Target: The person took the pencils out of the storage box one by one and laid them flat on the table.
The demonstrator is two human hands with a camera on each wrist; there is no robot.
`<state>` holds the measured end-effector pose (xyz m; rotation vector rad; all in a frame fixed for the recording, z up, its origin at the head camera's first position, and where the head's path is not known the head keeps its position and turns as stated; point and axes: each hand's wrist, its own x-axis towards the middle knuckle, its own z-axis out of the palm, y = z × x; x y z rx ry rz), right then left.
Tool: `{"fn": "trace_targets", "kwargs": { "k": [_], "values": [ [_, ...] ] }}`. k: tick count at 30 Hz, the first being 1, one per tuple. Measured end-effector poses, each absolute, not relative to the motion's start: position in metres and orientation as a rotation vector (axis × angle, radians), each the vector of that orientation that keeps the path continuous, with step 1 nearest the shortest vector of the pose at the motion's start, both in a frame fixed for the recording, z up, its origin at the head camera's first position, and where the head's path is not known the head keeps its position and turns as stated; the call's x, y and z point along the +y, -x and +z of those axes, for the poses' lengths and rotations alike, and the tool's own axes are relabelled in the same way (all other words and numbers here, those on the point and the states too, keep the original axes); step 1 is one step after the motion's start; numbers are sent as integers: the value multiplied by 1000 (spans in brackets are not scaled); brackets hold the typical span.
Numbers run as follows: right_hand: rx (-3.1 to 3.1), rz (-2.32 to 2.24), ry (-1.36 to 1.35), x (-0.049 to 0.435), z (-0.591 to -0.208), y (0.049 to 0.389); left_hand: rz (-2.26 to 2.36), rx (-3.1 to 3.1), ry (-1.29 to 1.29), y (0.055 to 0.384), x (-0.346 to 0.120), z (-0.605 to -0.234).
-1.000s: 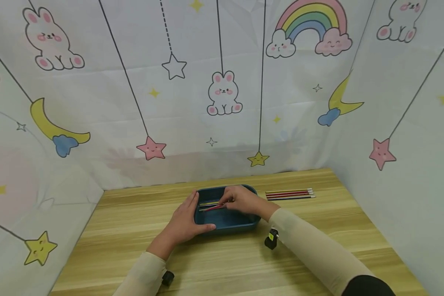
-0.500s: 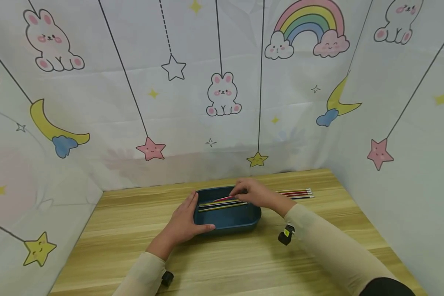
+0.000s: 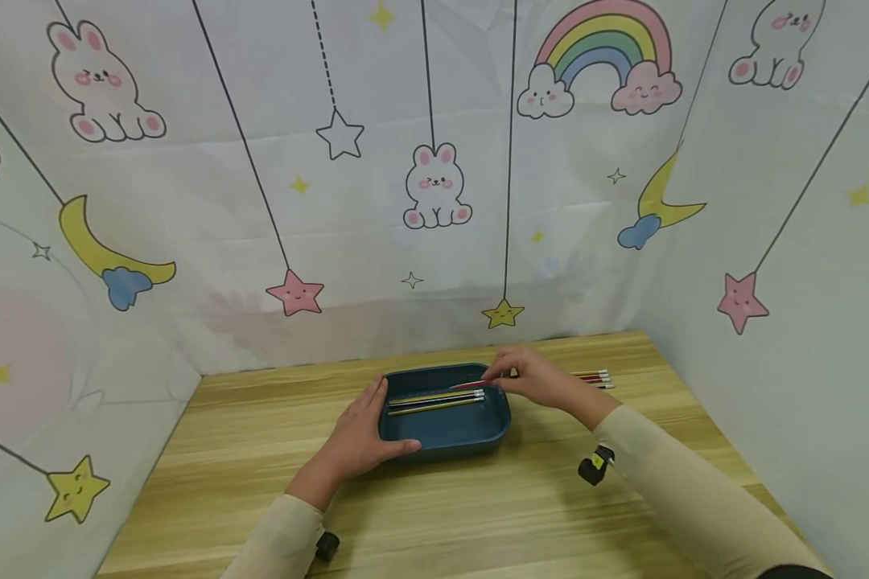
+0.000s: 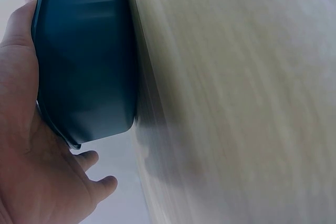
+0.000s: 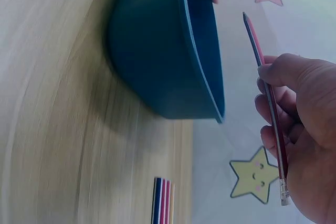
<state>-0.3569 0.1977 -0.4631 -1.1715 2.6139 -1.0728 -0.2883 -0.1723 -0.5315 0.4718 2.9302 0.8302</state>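
Observation:
A dark blue rectangular bin (image 3: 445, 425) sits on the wooden table. Several pencils (image 3: 434, 401) lie side by side inside it, eraser ends to the right. My left hand (image 3: 358, 434) rests around the bin's left end, fingers stretched along the end and thumb across the near rim. In the right wrist view, my right hand (image 5: 299, 103) pinches a red-and-dark pencil (image 5: 272, 111) between thumb and fingers, its tip pointing toward the bin and its white eraser end near the palm. In the head view this hand is at the bin's far right corner, around rim height.
Several more pencils (image 3: 599, 375) lie in a row on the table right of the bin, partly hidden by the right hand. A white cloth with cartoon prints (image 3: 362, 233) hangs behind and along both sides of the table (image 3: 434, 515).
My right hand has moved right from inside the bin to its far right corner, carrying the red-and-dark pencil. The pencils left in the bin are uncovered. The left hand stays put.

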Motion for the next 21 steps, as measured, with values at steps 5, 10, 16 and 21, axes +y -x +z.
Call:
{"fn": "trace_targets", "kwargs": {
  "k": [5,10,16,21],
  "values": [
    [2606,-1118,1107,213,-461,354,825,2936,-470,289,-173,-533],
    [2650,-1100,1112,225,-461,353,820,2940,-474,289,-173,-534],
    [2663,-1131,1106,238,-461,351,826,2934,-477,289,-173,-535],
    [2673,-1155,1126,250,-461,352,830,2932,-476,290,-174,-535]
  ]
}}
